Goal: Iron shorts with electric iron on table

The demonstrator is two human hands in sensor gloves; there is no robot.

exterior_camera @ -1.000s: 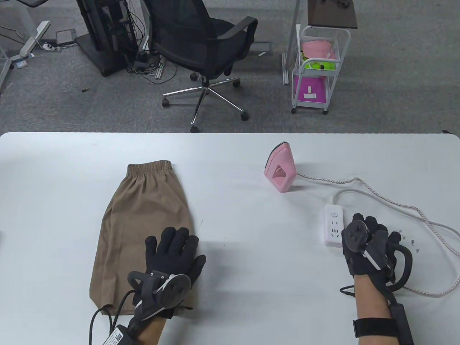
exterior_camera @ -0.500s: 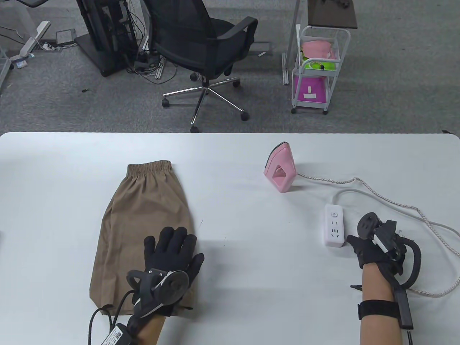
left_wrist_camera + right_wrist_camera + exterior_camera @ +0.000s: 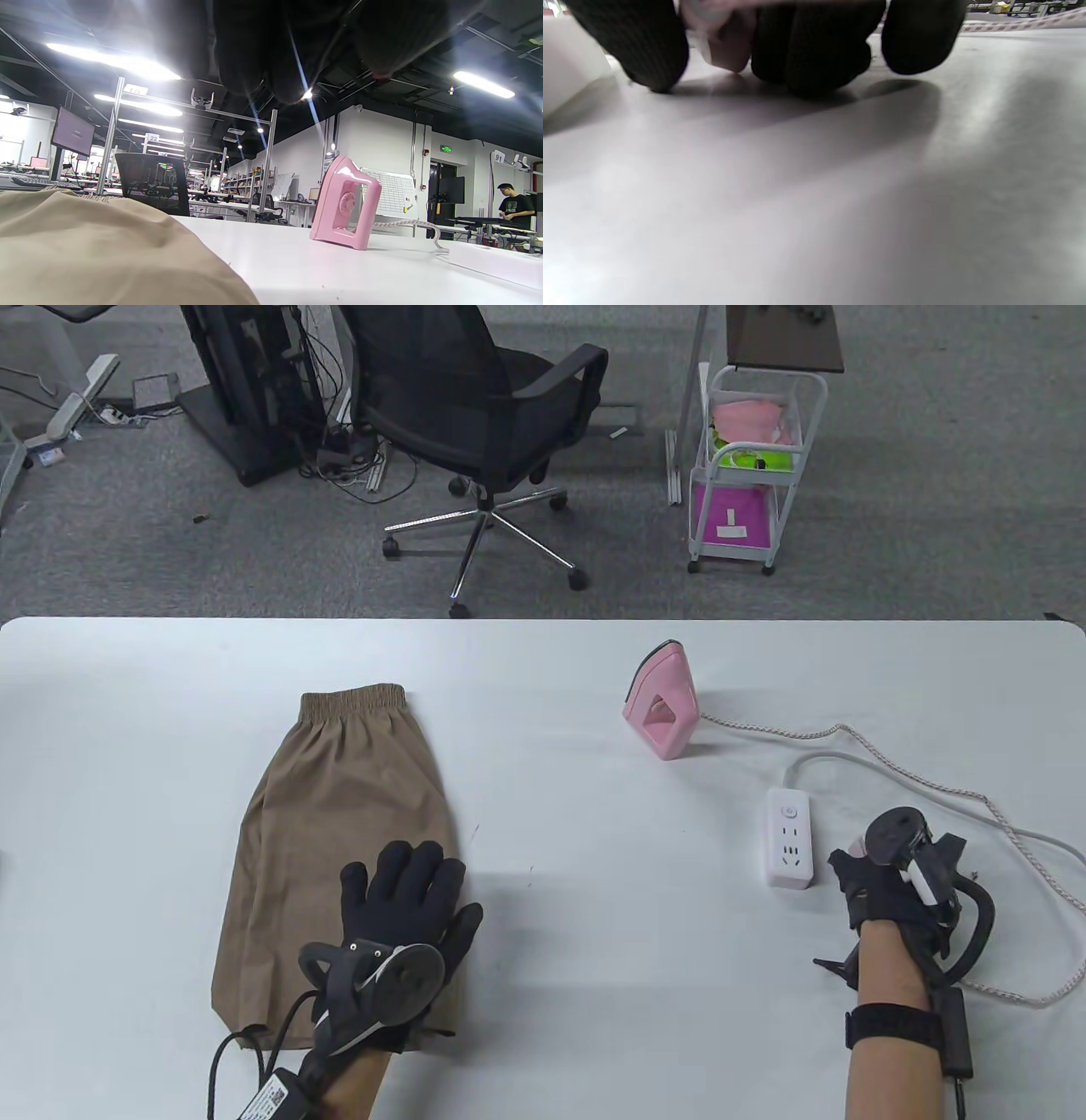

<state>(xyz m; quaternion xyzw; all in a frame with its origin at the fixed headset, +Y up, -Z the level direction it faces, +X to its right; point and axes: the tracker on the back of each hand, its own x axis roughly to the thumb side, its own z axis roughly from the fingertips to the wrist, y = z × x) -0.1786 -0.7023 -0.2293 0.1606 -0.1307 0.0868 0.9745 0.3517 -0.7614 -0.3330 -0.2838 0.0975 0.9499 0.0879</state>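
Tan shorts (image 3: pixel 339 814) lie flat on the white table (image 3: pixel 577 899), waistband at the far end. My left hand (image 3: pixel 407 891) rests open and flat on their lower right part. The shorts fill the bottom left of the left wrist view (image 3: pixel 85 254). The pink iron (image 3: pixel 662 704) stands upright on its heel at centre right and also shows in the left wrist view (image 3: pixel 345 203). My right hand (image 3: pixel 857 869) is curled just right of the white power strip (image 3: pixel 789 836) and pinches the iron's pink plug (image 3: pixel 855 845). The plug shows between the fingers in the right wrist view (image 3: pixel 721 42).
The iron's braided cord (image 3: pixel 933 785) loops across the right side of the table behind my right hand. The strip's white cable (image 3: pixel 814 759) runs off to the right. An office chair (image 3: pixel 484 407) and a white trolley (image 3: pixel 755 466) stand beyond the far edge.
My right hand has turned onto its side, shifted slightly right of the power strip and curled its fingers round the pink plug. The left hand has stayed on the shorts.
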